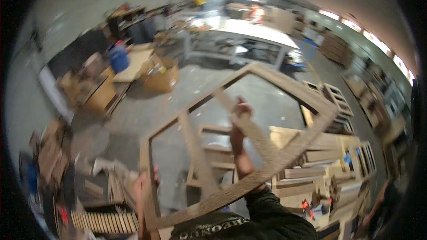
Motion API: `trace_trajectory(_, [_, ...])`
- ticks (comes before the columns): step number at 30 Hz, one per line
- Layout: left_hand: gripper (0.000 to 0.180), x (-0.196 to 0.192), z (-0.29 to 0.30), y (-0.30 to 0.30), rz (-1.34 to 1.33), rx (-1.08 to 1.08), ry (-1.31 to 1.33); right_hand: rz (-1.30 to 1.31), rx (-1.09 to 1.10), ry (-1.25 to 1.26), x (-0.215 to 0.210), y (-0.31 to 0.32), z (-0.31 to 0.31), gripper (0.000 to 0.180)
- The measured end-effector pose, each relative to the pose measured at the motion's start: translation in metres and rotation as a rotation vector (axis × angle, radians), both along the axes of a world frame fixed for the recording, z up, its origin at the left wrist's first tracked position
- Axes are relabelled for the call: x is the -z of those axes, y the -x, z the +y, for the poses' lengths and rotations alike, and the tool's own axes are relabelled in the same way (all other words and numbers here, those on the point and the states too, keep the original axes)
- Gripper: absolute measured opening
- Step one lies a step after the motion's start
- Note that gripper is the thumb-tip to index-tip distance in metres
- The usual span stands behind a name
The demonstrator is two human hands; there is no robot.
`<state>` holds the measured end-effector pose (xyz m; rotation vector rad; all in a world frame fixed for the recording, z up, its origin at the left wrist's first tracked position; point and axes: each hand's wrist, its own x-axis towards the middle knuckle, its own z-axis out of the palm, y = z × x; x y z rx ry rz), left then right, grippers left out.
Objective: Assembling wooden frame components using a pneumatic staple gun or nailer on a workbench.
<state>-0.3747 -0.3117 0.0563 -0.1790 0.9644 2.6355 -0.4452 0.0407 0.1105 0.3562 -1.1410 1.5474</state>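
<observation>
Both hands are up on a large wooden frame that I hold raised in front of me, tilted over the concrete floor. My left hand is wrapped around the frame's left upright near its lower corner, fingers curled over the edge. My right hand reaches higher and is closed around an inner slat that crosses the frame diagonally, with my dark sleeve showing below it.

Made of pale, rough-looking timber, the frame is an open, many-sided outline with angled corners at the top and right, plus a couple of cross slats inside it. Through its openings I see another frame lying flat on the floor.

To my right, stacks of similar wooden frames are piled up, with smaller box-like ones further back. On my lower left, short slats lie side by side on the floor. Further out on the left stands a brown cardboard box, open at the top, and behind it a blue barrel beside a flat wooden board. A long white bench runs across the back of the workshop, with a blue round shape at its right end. The blur hides any labels.
</observation>
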Motion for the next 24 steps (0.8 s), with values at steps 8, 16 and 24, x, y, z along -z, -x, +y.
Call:
trace_trajectory(8, [0.063, -0.069, -0.001, 0.027, 0.308, 0.071, 0.07, -0.104, 0.203, 0.023, -0.001, -0.04, 0.009, 0.069])
trace_trajectory(16, [0.079, -0.072, -0.001, 0.021, 0.433, 0.051, 0.076, -0.171, 0.119, 0.166, 0.023, -0.056, 0.012, 0.063])
trace_trajectory(24, [0.067, -0.065, -0.001, 0.024, 0.328, 0.064, 0.223, -0.342, 0.225, 0.037, 0.042, -0.065, 0.011, 0.055])
